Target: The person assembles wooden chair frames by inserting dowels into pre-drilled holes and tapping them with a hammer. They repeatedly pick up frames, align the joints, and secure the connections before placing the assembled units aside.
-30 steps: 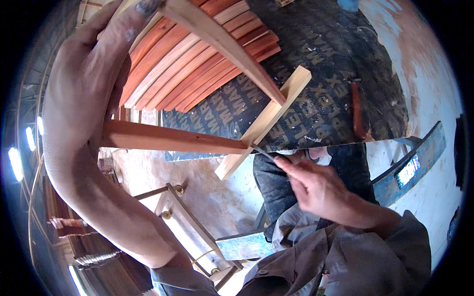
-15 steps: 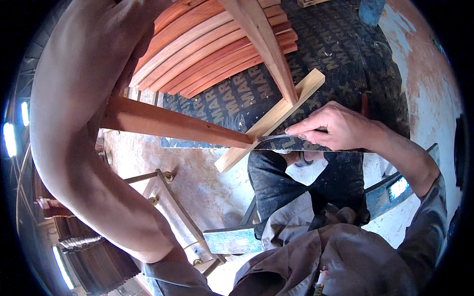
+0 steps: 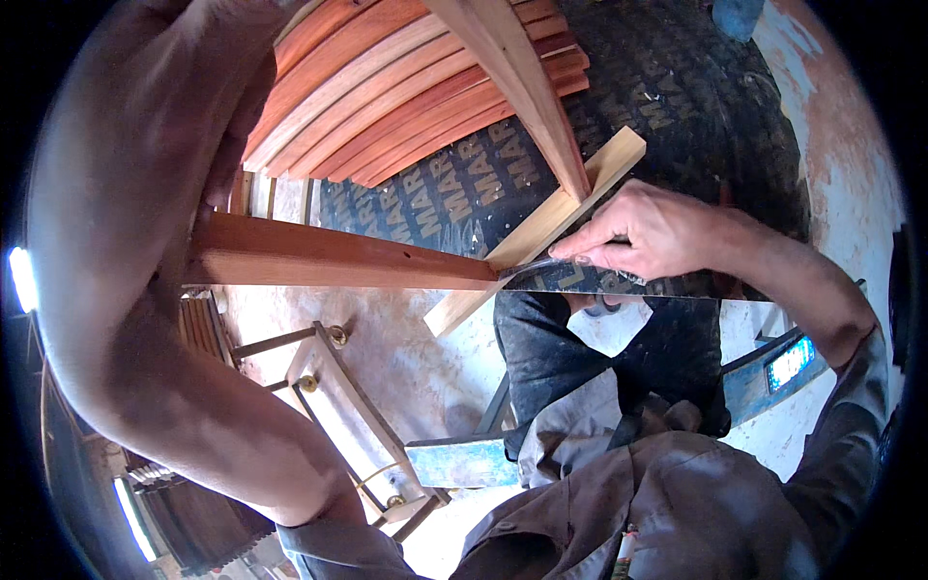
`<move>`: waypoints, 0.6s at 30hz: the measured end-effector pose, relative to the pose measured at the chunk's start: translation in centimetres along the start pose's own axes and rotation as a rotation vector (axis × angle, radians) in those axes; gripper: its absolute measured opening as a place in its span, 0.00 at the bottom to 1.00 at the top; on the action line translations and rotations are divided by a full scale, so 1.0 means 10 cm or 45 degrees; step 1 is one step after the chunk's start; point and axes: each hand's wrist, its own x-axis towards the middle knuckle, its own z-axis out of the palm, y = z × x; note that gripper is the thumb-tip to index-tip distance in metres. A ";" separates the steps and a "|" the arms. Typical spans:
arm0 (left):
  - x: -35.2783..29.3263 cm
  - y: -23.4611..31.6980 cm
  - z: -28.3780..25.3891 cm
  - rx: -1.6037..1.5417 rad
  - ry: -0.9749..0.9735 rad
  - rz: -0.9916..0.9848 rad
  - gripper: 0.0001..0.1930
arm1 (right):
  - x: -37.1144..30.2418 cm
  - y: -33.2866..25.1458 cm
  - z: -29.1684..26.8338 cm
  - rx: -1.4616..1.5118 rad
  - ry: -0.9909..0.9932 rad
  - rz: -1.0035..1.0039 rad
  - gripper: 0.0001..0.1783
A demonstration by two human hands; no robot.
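Spreading beneath the wood, the black board [image 3: 754,126] gives us a bench for the red slats [image 3: 416,106], perhaps laid close together to save room. Our left hand [image 3: 193,48] runs to the upper edge, its fingers hidden, so we cannot tell its grip. The reddish bar [image 3: 348,259] meets the pale crosspiece [image 3: 541,227] near the board's edge, where our right hand [image 3: 657,232] pinches a thin metal tool [image 3: 527,267], seemingly for fine control.

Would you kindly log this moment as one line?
right hand: gripping thin grey metallic tool, tip where tapered reddish-brown wooden bar meets pale rectangular wooden crosspiece | left hand: partly outside view, grip unclear
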 end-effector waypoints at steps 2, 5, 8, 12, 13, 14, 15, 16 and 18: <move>0.04 -0.07 0.12 -0.026 -0.021 0.017 0.29 | -0.12 -0.06 0.08 0.102 0.020 0.221 0.18; 0.06 -0.03 0.13 0.002 -0.042 0.037 0.30 | -0.37 0.04 0.50 0.419 0.228 0.290 0.19; 0.07 0.02 0.09 0.032 -0.063 0.061 0.30 | -0.45 -0.02 1.06 0.834 0.676 0.435 0.23; 0.04 0.21 0.10 0.061 -0.120 0.121 0.30 | -0.42 -0.30 1.50 0.251 0.864 0.213 0.28; 0.01 0.28 0.12 0.087 -0.126 0.141 0.30 | -0.41 -0.34 1.54 0.173 0.875 0.186 0.28; 0.00 0.34 0.15 0.129 -0.117 0.158 0.30 | -0.41 -0.40 1.56 0.092 0.885 0.164 0.29; -0.04 0.39 0.18 0.176 -0.107 0.176 0.30 | -0.42 -0.46 1.58 0.113 0.899 0.187 0.28; -0.06 0.41 0.19 0.229 -0.083 0.197 0.30 | -0.42 -0.47 1.59 0.085 0.885 0.206 0.28; -0.09 0.48 0.17 0.273 -0.099 0.194 0.29 | -0.44 -0.47 1.59 0.028 0.853 0.237 0.28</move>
